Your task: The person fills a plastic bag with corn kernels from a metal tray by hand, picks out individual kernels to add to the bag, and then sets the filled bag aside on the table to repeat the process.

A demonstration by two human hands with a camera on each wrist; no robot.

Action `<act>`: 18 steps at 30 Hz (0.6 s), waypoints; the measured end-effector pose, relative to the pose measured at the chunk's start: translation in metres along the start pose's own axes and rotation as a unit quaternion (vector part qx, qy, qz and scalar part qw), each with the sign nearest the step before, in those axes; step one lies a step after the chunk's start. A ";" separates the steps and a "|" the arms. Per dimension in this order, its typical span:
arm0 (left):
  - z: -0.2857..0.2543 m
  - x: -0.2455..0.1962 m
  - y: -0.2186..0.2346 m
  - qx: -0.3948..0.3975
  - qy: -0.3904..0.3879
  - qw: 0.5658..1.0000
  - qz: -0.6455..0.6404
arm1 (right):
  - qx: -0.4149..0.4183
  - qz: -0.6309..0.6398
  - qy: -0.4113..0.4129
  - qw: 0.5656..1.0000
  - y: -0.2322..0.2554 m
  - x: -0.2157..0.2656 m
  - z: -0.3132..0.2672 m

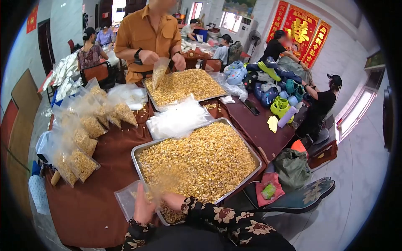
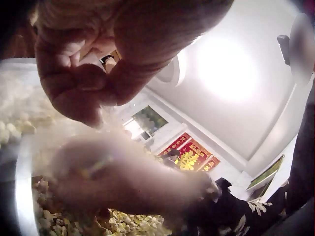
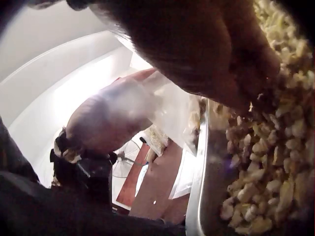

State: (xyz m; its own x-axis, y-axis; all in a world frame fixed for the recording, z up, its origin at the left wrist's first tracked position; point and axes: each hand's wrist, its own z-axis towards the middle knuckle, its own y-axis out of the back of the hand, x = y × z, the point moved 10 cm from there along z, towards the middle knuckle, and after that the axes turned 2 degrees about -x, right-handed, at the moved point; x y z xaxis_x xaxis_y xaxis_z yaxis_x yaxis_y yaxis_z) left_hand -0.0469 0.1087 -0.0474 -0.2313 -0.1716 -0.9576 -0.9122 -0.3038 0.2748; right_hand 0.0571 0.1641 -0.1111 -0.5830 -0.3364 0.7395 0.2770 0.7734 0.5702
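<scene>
A large metal tray (image 1: 135, 161) heaped with small yellow and tan dried pieces (image 1: 201, 159) lies in front of me. By its near left corner my left hand (image 1: 143, 208) pinches a clear plastic bag (image 1: 125, 200), which contains a few of the pieces. In the left wrist view the thumb and fingers of this left hand (image 2: 83, 73) are curled together. My right hand (image 1: 173, 201) is over the near left part of the tray. The right wrist view shows that right hand (image 3: 206, 54) with its fingertips down among the pieces, partly hidden by them.
Filled bags (image 1: 81, 165) crowd the left side of the table. A stack of flat bags (image 1: 178, 119) lies behind my tray. Across the table, a person (image 1: 146, 37) holds a bag above a second tray (image 1: 146, 90). Clogs (image 1: 268, 83) are piled on the right.
</scene>
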 end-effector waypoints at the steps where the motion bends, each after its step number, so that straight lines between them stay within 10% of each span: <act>1: -0.001 0.000 -0.001 0.002 -0.002 1.000 0.001 | -0.048 -0.042 0.050 0.997 0.010 0.003 0.001; 9: 0.000 -0.023 -0.010 0.010 -0.048 0.998 0.048 | -0.144 0.031 0.095 0.985 0.083 0.061 -0.020; 18: -0.001 -0.007 -0.010 0.007 -0.034 0.999 -0.027 | -0.074 0.005 0.129 0.989 0.029 0.073 0.018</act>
State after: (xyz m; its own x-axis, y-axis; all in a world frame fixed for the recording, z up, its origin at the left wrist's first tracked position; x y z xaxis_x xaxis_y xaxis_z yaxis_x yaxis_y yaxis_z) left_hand -0.0358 0.1125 -0.0430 -0.2047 -0.0910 -0.9746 -0.9280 -0.2985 0.2228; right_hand 0.0092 0.1721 -0.0471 -0.3698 -0.4700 0.8015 0.4024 0.6965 0.5941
